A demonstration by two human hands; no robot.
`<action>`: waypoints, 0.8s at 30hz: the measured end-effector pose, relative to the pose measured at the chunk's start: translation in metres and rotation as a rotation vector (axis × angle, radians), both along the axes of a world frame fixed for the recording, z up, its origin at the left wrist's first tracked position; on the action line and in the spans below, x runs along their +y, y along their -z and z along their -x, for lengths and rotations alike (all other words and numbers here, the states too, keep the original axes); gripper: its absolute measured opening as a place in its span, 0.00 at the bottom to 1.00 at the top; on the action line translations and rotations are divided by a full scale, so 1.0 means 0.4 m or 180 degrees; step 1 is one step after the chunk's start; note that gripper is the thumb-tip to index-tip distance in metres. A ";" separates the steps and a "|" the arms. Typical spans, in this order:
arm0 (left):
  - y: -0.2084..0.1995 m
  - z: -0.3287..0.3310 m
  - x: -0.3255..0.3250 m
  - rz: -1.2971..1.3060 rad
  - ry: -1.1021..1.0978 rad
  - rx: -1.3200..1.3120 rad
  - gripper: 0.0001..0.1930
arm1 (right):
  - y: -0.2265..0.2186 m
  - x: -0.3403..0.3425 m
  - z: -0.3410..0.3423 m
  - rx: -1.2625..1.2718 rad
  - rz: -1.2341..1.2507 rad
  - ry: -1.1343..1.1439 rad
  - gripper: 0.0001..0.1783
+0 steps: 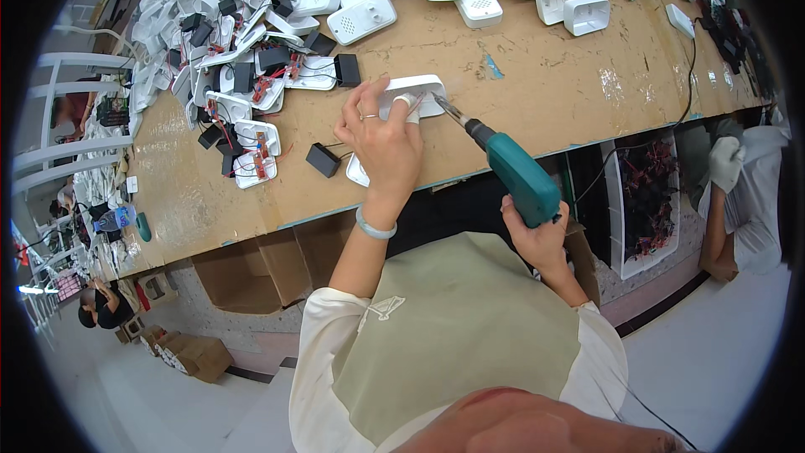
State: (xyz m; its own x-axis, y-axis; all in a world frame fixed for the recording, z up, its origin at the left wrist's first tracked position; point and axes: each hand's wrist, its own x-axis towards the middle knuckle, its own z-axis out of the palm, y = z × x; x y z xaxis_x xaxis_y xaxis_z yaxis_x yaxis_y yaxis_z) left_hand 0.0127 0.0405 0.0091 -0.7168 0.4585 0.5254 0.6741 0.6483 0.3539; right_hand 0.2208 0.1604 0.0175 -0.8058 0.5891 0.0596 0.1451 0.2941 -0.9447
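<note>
My right hand (539, 239) is wrapped round the handle of a green electric screwdriver (521, 174). The tool's metal bit slants up and left to the inside of a white plastic housing (429, 84) near the table's front edge. My left hand (384, 138) steadies that housing, with white tape on one finger and a ring on another. Its fingers partly cover the housing, and what lies under the bit is hidden. Just left of this hand is a small black box (323, 160) with a wire. Another white piece (357, 172) shows partly below my left palm.
White housings (362, 18) are heaped along the table's (553, 88) far side. Half-assembled units (256, 151) with black boxes and red wires lie to the left. Below the edge are cardboard boxes (243, 273) and a white crate (616, 210). At right is another person's gloved hand (725, 162).
</note>
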 end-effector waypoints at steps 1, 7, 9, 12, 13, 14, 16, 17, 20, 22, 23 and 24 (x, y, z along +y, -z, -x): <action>-0.002 0.000 0.000 0.0005 0.0002 -0.0017 0.09 | 0.013 0.001 -0.015 0.0089 0.0138 0.0085 0.12; -0.020 -0.010 -0.003 0.0038 -0.0024 -0.0010 0.06 | 0.001 0.002 -0.052 0.0116 0.0414 0.0265 0.05; -0.033 -0.014 -0.010 0.0028 -0.0006 -0.0069 0.06 | 0.004 0.006 -0.059 0.0207 0.0373 0.0153 0.04; -0.057 -0.020 -0.034 -0.0042 0.0158 -0.0103 0.07 | 0.006 0.007 -0.067 0.0194 0.0321 0.0084 0.05; -0.064 -0.023 -0.044 -0.0105 0.0304 -0.0076 0.08 | -0.001 0.006 -0.068 0.0218 0.0429 0.0068 0.06; -0.071 -0.027 -0.053 -0.0096 0.0307 -0.0080 0.08 | -0.006 0.005 -0.069 0.0243 0.0537 0.0052 0.07; -0.079 -0.033 -0.070 -0.0100 0.0558 -0.0160 0.07 | -0.004 0.007 -0.073 0.0245 0.0503 0.0051 0.08; -0.078 -0.029 -0.076 -0.0091 0.0571 -0.0165 0.07 | -0.002 0.008 -0.076 0.0250 0.0456 0.0041 0.09; -0.071 -0.015 -0.100 -0.0145 0.0950 -0.0135 0.06 | 0.003 0.007 -0.080 0.0208 0.0379 0.0028 0.09; -0.065 -0.007 -0.116 -0.0065 0.1077 -0.0234 0.06 | -0.001 0.003 -0.083 0.0202 0.0426 0.0045 0.09; -0.063 -0.005 -0.117 -0.0067 0.1083 -0.0235 0.06 | -0.003 0.001 -0.084 0.0198 0.0473 0.0054 0.09; -0.059 0.000 -0.118 -0.0142 0.1002 -0.0310 0.06 | -0.002 0.000 -0.084 0.0199 0.0474 0.0062 0.09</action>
